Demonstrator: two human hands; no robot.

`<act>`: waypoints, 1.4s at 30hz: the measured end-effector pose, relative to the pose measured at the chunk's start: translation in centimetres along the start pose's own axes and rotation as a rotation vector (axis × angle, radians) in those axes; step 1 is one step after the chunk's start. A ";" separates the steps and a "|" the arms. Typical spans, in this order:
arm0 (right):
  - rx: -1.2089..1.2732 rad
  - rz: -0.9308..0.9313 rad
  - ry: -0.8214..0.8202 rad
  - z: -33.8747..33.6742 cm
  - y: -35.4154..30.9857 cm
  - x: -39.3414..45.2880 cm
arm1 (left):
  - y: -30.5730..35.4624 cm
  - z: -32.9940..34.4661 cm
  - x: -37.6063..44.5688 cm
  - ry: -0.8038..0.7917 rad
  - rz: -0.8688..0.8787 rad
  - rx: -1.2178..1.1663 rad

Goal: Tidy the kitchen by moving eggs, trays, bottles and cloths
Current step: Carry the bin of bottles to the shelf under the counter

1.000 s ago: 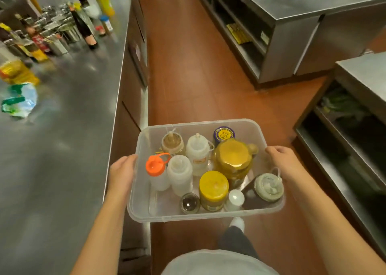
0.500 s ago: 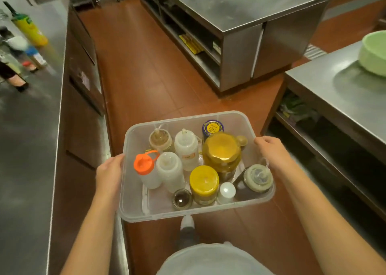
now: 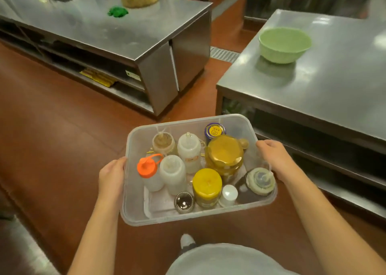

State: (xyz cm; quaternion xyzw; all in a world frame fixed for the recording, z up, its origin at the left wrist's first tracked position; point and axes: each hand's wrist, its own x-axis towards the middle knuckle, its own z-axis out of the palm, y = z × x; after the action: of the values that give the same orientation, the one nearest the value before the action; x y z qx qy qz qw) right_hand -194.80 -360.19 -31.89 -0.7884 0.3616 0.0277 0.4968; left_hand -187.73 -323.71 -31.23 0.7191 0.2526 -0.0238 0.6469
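The person has turned toward the steel table (image 3: pixel 313 82), left hand (image 3: pixel 111 175) and right hand (image 3: pixel 271 157) both gripping the tub (image 3: pixel 133 191) of bottles (image 3: pixel 189 151), so it may go there.

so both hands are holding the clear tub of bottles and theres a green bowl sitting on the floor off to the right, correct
Not quite. The left hand and right hand do grip the clear tub of bottles, but the green bowl is not on the floor: the head view shows it standing on the steel table to the right.
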 end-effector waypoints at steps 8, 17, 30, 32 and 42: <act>0.055 0.065 0.133 1.3 -2.2 2.5 | 4.0 4.0 8.9 -0.167 0.012 0.058; 0.052 0.050 0.018 6.0 -7.4 11.4 | 5.6 4.5 17.0 -0.055 -0.022 0.068; -0.075 -0.316 -0.360 17.1 -24.3 22.9 | 9.6 -1.4 19.6 0.453 -0.046 -0.083; -0.090 -0.363 -0.410 18.5 -26.1 23.4 | 10.1 -2.3 19.5 0.509 -0.058 -0.088; -0.074 -0.387 -0.523 25.7 -30.4 24.5 | 11.8 -5.8 21.5 0.584 -0.094 -0.074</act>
State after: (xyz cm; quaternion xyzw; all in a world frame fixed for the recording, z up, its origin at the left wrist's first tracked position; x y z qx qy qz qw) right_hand -150.50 -345.38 -31.55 -0.8263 0.0639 0.1472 0.5398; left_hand -166.04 -311.46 -27.25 0.6589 0.4617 0.1634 0.5710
